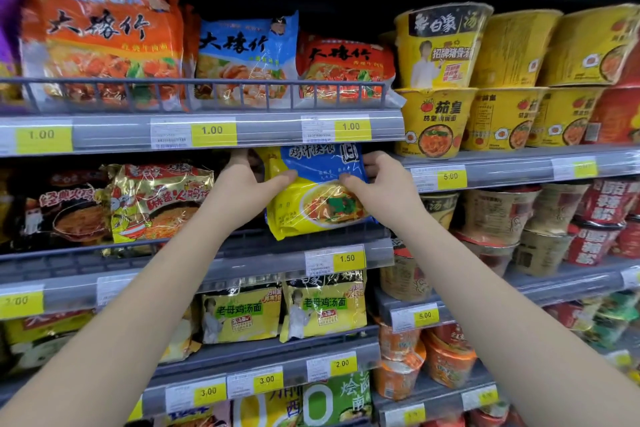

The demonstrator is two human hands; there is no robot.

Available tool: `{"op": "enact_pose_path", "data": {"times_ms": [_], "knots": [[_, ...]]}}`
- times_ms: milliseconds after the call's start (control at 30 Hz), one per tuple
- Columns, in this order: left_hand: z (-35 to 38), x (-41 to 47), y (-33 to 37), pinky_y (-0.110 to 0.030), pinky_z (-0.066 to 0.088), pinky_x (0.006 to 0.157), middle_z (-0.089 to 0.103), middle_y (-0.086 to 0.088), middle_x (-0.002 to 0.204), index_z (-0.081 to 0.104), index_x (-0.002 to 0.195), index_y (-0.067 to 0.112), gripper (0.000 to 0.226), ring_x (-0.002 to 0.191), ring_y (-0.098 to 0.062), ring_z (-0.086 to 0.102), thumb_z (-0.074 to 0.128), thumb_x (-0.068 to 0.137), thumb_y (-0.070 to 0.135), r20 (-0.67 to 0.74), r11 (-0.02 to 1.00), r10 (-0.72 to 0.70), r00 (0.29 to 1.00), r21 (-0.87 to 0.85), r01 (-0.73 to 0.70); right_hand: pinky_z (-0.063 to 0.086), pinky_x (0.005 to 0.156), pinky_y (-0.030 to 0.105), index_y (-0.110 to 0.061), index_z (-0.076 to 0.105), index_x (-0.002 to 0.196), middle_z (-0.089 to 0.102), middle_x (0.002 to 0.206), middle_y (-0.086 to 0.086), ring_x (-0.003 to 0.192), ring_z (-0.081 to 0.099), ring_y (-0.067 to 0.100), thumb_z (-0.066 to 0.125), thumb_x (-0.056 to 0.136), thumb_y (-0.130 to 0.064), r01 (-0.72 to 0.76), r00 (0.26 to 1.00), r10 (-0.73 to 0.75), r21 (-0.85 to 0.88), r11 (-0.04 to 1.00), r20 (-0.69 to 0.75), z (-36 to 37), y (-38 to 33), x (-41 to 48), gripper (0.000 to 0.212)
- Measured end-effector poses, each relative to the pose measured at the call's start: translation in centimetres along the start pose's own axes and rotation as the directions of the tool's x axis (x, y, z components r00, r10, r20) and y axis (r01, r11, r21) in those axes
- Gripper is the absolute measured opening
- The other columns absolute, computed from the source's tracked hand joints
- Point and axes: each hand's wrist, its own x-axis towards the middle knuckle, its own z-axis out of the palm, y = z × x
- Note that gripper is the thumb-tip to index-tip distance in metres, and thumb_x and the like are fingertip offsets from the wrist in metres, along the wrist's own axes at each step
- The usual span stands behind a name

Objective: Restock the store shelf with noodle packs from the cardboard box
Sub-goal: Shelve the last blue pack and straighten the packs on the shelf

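A yellow and blue noodle pack stands upright on the second shelf, behind its low wire rail. My left hand grips the pack's left edge, thumb on its front. My right hand grips the right edge the same way. The top of the pack is hidden behind the price strip of the shelf above. The cardboard box is out of view.
Gold and black noodle packs stand to the left on the same shelf. Orange, blue and red packs fill the shelf above. Yellow packs sit below. Stacked noodle cups fill the bay at the right.
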Motion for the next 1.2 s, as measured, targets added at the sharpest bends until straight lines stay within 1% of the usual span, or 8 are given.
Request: {"op": "enact_pose_path", "data": {"times_ms": [100,233,367,433,633,900,1033,1200], "knots": [[0.4,0.3,-0.9,-0.036,0.049,0.093,0.06,0.0,0.128,0.043,0.141,0.015,0.082,0.113,-0.02,0.059,0.073,0.08,0.062,0.051,0.998,0.027,0.998,-0.065,-0.023,0.043,0.076,0.029,-0.013,0.055,0.125,0.06,0.109,-0.001,0.096,0.057,0.019,0.067,0.095,-0.036,-0.007,0.997,0.008,0.004,1.0,-0.071,0.2,-0.2,0.5,0.04],[1.7,0.8,-1.5,-0.039,0.051,0.102,0.064,0.0,0.124,0.049,0.14,0.012,0.065,0.115,-0.017,0.064,0.079,0.086,0.029,0.086,0.985,0.127,0.988,-0.132,-0.115,0.045,0.069,0.031,-0.009,0.055,0.12,0.062,0.11,0.006,0.093,0.059,0.025,0.065,0.097,-0.029,0.005,0.993,-0.014,-0.073,0.997,-0.119,0.7,-0.3,1.2,0.033],[3.2,2.2,-2.0,-0.041,0.051,0.101,0.067,-0.008,0.122,0.057,0.135,0.013,0.055,0.112,-0.024,0.064,0.077,0.085,0.022,0.002,0.979,0.204,0.979,0.023,-0.204,0.045,0.077,0.036,-0.007,0.055,0.124,0.052,0.114,0.011,0.091,0.052,0.028,0.062,0.098,-0.027,0.028,0.986,-0.07,-0.267,0.963,-0.149,1.3,-0.4,1.2,0.033],[3.6,2.5,-2.4,-0.039,0.051,0.1,0.067,-0.007,0.119,0.061,0.13,0.013,0.049,0.109,-0.024,0.063,0.078,0.084,0.021,0.003,0.974,0.22,0.976,0.063,-0.219,0.05,0.079,0.041,-0.009,0.056,0.124,0.053,0.113,0.011,0.098,0.056,0.033,0.061,0.098,-0.027,0.022,0.986,-0.079,-0.359,0.933,-0.144,1.6,-0.5,1.0,0.032],[4.6,2.9,-2.3,-0.03,0.053,0.089,0.066,0.001,0.102,0.065,0.118,0.011,0.038,0.099,-0.019,0.066,0.08,0.082,0.013,0.053,0.984,0.173,0.983,0.039,-0.176,0.045,0.072,0.039,-0.008,0.051,0.126,0.058,0.121,0.012,0.108,0.06,0.036,0.06,0.097,-0.022,-0.017,0.992,-0.05,-0.517,0.856,-0.115,2.3,-0.3,0.7,0.033],[5.9,4.9,-0.9,-0.036,0.054,0.094,0.072,-0.009,0.113,0.063,0.119,0.008,0.045,0.106,-0.027,0.068,0.082,0.081,0.022,0.128,0.977,0.064,0.99,0.193,-0.088,0.043,0.067,0.032,0.0,0.046,0.123,0.061,0.117,0.021,0.096,0.063,0.036,0.06,0.092,-0.008,-0.06,0.998,0.063,-0.392,0.918,-0.005,2.4,0.6,1.0,0.035],[6.4,5.6,-1.0,-0.039,0.054,0.097,0.07,-0.01,0.119,0.06,0.122,0.008,0.05,0.11,-0.029,0.066,0.082,0.081,0.029,0.138,0.968,0.02,0.99,0.244,-0.054,0.036,0.053,0.028,0.0,0.044,0.125,0.063,0.11,0.021,0.078,0.056,0.029,0.057,0.094,-0.012,-0.076,0.993,0.102,-0.359,0.93,0.054,2.4,0.7,1.2,0.035],[6.5,5.6,-1.4,-0.039,0.054,0.095,0.067,-0.01,0.122,0.056,0.129,0.009,0.058,0.111,-0.029,0.064,0.078,0.084,0.037,0.133,0.948,0.033,0.991,0.309,-0.073,0.043,0.062,0.032,0.001,0.046,0.125,0.064,0.107,0.019,0.081,0.061,0.033,0.055,0.095,-0.017,-0.09,0.99,0.125,-0.369,0.925,0.072,2.4,1.0,0.7,0.036]]}}
